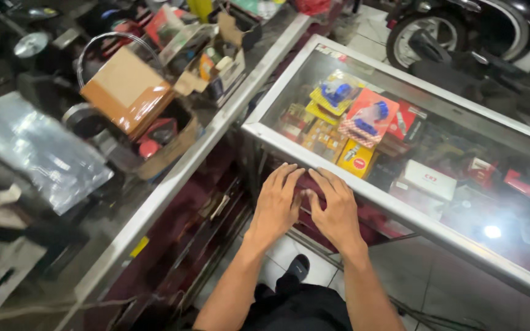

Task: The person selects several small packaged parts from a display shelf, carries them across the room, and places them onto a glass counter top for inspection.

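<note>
Both flat, open hands, left hand (275,205) and right hand (337,210), are pressed on the near rail (314,160) of the glass case (461,122); nothing is held. The glass looks breakable.

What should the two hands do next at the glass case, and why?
Probably slide the back panel sideways. Both the left hand and right hand lie flat with fingers spread on it, just under the metal edge of the glass display case, holding nothing, and the packaged parts sit inside.
</note>
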